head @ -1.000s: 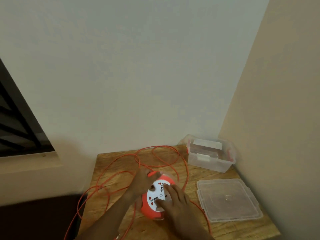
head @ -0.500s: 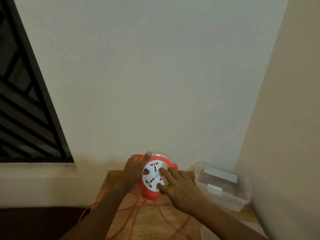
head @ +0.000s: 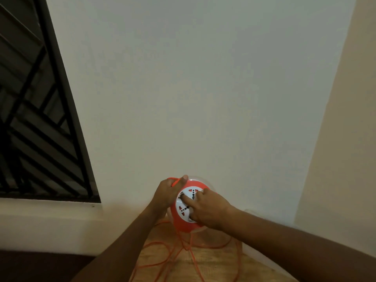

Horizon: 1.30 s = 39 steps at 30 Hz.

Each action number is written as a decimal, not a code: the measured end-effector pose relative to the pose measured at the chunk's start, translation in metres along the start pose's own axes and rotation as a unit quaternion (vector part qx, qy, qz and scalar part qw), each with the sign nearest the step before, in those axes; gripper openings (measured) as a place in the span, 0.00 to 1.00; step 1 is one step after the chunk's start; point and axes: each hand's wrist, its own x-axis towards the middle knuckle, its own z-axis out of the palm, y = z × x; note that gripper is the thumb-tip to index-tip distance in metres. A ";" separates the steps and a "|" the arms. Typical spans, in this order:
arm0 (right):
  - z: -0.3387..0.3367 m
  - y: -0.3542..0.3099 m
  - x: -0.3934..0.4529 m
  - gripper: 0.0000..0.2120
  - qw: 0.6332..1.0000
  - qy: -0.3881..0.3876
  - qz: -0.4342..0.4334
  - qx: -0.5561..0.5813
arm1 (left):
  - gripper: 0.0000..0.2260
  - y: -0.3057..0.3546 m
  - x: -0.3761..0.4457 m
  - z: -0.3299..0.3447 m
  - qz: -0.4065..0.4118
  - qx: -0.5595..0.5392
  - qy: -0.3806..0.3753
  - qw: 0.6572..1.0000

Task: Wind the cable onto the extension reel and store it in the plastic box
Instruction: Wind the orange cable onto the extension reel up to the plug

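Note:
The orange extension reel [head: 183, 224] with a white socket face is held up in the air above the wooden table [head: 213, 261]. My left hand [head: 167, 193] grips its upper left rim and handle, thumb over the top. My right hand [head: 209, 209] lies across the socket face, fingers curled onto it, index finger pressed near the centre. Loose orange cable [head: 173, 255] hangs from the reel and loops over the table. The plastic box is hidden behind my right forearm.
A pale wall fills the view ahead, meeting a beige side wall [head: 345, 139] at the right. A dark window with a metal grille [head: 36, 123] is at the left, above a sill.
Both hands have lifted the reel off the table. My head has tilted up, so the box and its lid have dropped out of view. My right fingers have shifted across the socket face.

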 end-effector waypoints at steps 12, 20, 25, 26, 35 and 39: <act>0.002 -0.005 0.025 0.34 1.000 0.002 0.007 -0.001 | 0.15 -0.020 0.009 -0.011 -0.002 0.017 0.004 1.000; 0.008 -0.009 0.027 0.37 1.000 0.009 0.013 0.015 | 0.19 -0.025 0.008 -0.011 0.014 0.017 -0.012 1.000; 0.011 -0.014 0.028 0.35 0.999 0.029 0.022 0.002 | 0.14 -0.022 0.007 -0.011 0.006 0.017 -0.004 1.000; 0.013 -0.014 0.028 0.36 0.999 0.043 0.020 -0.001 | 0.15 -0.021 0.008 -0.012 0.011 0.014 0.001 1.000; 0.015 -0.020 0.032 0.32 0.885 0.183 0.333 0.267 | 0.17 -0.011 0.004 0.010 -0.047 -0.136 0.153 0.978; 0.019 -0.033 0.035 0.31 0.629 0.228 0.496 0.553 | 0.16 -0.011 0.000 0.039 -0.030 -0.139 0.217 0.966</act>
